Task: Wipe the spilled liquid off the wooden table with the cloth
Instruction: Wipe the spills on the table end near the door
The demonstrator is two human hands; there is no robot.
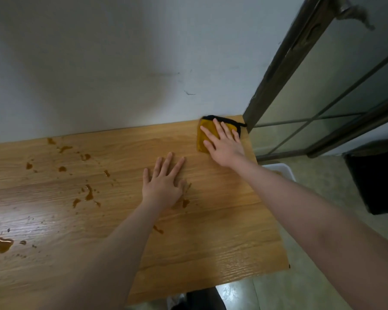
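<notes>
Cloth lies under my flat, spread right hand; my left hand rests wide on the wooden table near the spilled liquid

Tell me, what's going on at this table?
A person is about to wipe up a spill. Their right hand lies flat with straight fingers on a yellow cloth at the far right corner of the wooden table. Their left hand rests flat on the wood. Brown liquid splashes still dot the left side, away from the cloth.
</notes>
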